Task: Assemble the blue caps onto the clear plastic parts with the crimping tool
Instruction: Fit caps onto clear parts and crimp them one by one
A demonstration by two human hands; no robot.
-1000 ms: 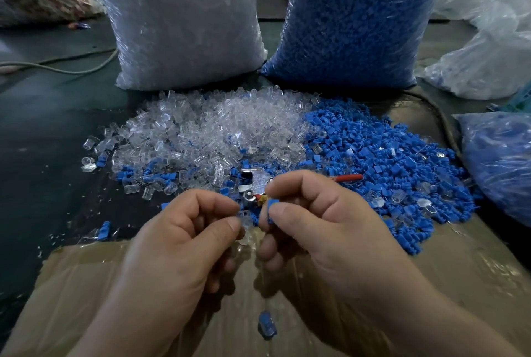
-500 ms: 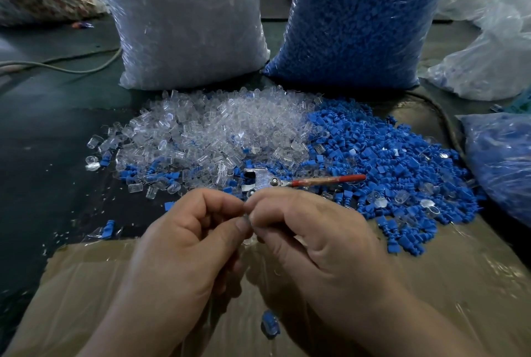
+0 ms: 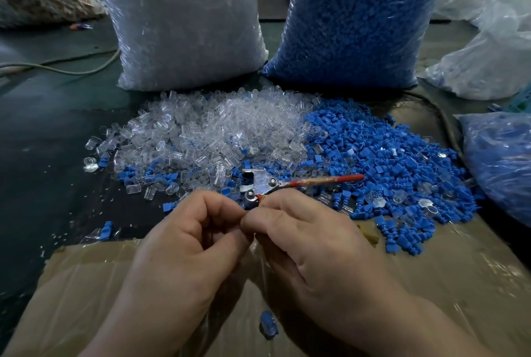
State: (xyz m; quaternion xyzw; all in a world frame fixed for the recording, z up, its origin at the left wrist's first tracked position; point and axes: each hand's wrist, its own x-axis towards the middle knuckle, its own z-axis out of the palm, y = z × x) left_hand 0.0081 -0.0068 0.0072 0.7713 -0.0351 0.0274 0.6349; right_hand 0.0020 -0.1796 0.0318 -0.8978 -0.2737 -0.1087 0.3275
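Crimping tool (image 3: 263, 181) lies just far of my hands
Left hand (image 3: 184, 247) and right hand (image 3: 310, 250) meet, fingers curled; I cannot tell what they pinch

The person's left hand (image 3: 184, 244) and right hand (image 3: 310, 244) are bare, with thick fingers (image 3: 207, 201), round knuckles and small creases over the joints, and the left arm (image 3: 129, 328) and right arm (image 3: 416, 328) behind them are bare too as far as they show.

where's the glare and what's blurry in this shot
Head view: glare streaks on the taped cardboard and the bag of clear parts; the left hand, right hand and crimping tool are sharp; frame edges look soft and stretched.
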